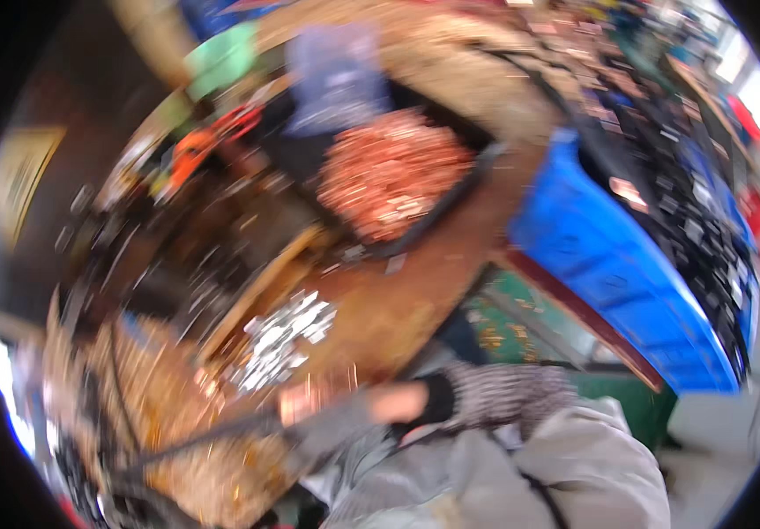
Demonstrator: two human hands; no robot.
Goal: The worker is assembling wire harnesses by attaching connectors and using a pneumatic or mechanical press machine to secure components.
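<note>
Motion blur smears the whole view. My right hand [331, 423], in a grey glove with bare skin at the fingertips and wrist, reaches left from a knitted sleeve [508, 392] with a black cuff. Its fingers are too smeared to show whether they grip anything. Just beyond them, a pile of small shiny silver metal pieces [283, 339] lies on the wooden bench [398, 309]. Farther back, a black tray [486, 159] holds a heap of copper-coloured pieces [393, 172]. I cannot make out my left hand.
A blue crate [609, 256] full of dark parts stands at the right. Orange-handled tools [190, 159] lie at the far left, near a green container [223, 60]. A clear bluish plastic bag [336, 79] rests at the tray's back. Dark machinery [195, 238] occupies the left.
</note>
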